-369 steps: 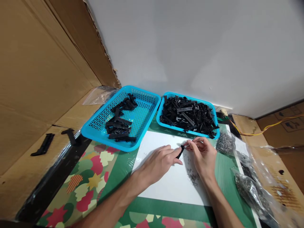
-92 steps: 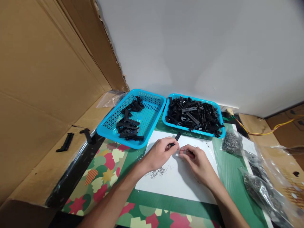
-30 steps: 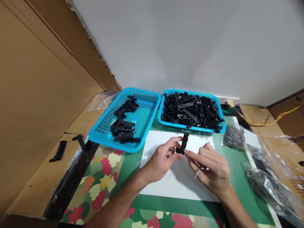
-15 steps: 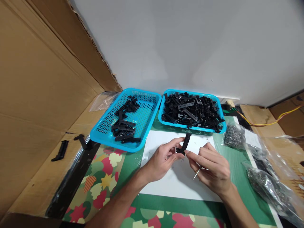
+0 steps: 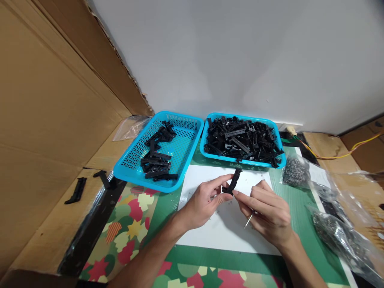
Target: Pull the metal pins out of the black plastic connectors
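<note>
Over a white sheet [image 5: 228, 232], my left hand [image 5: 204, 202] pinches a small black plastic part [image 5: 234, 182] between thumb and forefinger, holding it up at a tilt. My right hand [image 5: 268, 212] is closed beside it, forefinger tip touching the part's lower end, and a thin metal pin [image 5: 248, 220] pokes out under its fingers. Behind the hands stand two blue baskets: the left basket [image 5: 132, 166] holds a few black parts, the right basket [image 5: 243, 162] is heaped with them.
Cardboard walls rise on the left, with two black parts [image 5: 75, 191] lying on the cardboard ledge. Plastic bags of small metal pieces [image 5: 292, 172] lie at the right on a green mat [image 5: 288, 224]. A yellow wire [image 5: 336, 154] runs at back right. A white wall stands behind.
Over the last second the hands have hardly moved; the black part tipped slightly right. Three seconds ago the hands were lower on the sheet, near a small pile of metal pieces.
</note>
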Demonstrator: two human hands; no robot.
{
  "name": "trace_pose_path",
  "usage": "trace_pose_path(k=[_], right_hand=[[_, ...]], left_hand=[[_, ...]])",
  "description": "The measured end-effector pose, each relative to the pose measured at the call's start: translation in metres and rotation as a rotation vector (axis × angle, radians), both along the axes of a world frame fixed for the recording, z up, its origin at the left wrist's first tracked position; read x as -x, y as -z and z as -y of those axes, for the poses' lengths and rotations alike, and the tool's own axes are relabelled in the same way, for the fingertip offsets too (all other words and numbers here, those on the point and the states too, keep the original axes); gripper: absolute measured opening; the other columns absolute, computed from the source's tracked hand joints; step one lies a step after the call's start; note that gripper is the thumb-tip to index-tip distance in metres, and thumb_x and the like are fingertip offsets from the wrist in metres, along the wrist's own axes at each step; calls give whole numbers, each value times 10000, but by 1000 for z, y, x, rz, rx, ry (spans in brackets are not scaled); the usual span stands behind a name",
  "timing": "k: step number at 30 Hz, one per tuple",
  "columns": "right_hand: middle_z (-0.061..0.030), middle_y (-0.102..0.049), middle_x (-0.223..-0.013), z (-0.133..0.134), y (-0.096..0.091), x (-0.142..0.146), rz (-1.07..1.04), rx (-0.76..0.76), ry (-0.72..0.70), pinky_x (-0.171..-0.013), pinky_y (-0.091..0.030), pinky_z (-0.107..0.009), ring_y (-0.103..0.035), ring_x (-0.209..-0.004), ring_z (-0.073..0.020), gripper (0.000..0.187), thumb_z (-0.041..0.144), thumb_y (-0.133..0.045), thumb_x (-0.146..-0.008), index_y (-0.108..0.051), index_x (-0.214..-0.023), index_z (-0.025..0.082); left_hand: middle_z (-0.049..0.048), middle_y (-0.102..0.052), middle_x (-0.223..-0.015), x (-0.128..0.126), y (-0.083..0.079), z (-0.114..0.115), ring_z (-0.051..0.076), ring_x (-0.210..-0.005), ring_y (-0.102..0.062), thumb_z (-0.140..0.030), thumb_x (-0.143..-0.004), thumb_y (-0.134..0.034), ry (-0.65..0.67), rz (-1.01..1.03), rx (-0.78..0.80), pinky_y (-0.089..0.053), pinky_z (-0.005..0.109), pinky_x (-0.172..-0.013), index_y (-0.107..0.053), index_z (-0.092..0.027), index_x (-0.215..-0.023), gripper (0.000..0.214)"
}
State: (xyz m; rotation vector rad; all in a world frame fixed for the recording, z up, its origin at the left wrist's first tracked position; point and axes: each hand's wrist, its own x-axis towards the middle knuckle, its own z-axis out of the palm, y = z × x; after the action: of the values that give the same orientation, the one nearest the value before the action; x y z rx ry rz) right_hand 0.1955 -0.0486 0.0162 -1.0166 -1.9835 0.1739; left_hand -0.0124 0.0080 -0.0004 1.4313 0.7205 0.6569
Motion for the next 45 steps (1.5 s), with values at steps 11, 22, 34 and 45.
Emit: trace_pose_path(k=[11, 22, 34, 45], right_hand=[[37, -487, -658, 1, 5, -1, 22, -41, 3, -626, -311, -329, -415, -604, -147, 330, 18, -625, -978, -672, -1281, 139], [43, -457, -656, -1, 8, 0, 80, -51, 1, -628, -272, -328, -377, -624, -149, 277, 14, -609, -993, -678, -1241, 117], [47, -511, -680, -1, -1, -13, 20, 47, -42, -642, -288, -320, -403, -612, -130, 247, 76, -697, -994, -689, -1236, 121], [52, -435, -644, -6, 7, -18, 77, 26, 39, -635, -266, -320, -375, -595, -135, 161, 55, -615, -1025, -744, -1060, 145]], left_hand=[[55, -688, -1071, 0, 0, -1, 182, -937, -610, -452, -977, -722, -17, -10, -10, -524, 255, -836, -635, -204, -1471, 560], [58, -710, -1014, 0, 6, 0, 174, -845, -609, -436, -958, -748, -48, -33, 6, -525, 258, -758, -647, -188, -1462, 571], [103, -792, -964, -1, -5, -2, 223, -868, -674, -652, -988, -579, 61, 41, -13, -534, 310, -835, -784, -136, -1281, 628], [99, -744, -1185, -4, -8, -7, 247, -1104, -632, -530, -987, -676, -81, -141, -387, -501, 337, -887, -750, -218, -1256, 418]])
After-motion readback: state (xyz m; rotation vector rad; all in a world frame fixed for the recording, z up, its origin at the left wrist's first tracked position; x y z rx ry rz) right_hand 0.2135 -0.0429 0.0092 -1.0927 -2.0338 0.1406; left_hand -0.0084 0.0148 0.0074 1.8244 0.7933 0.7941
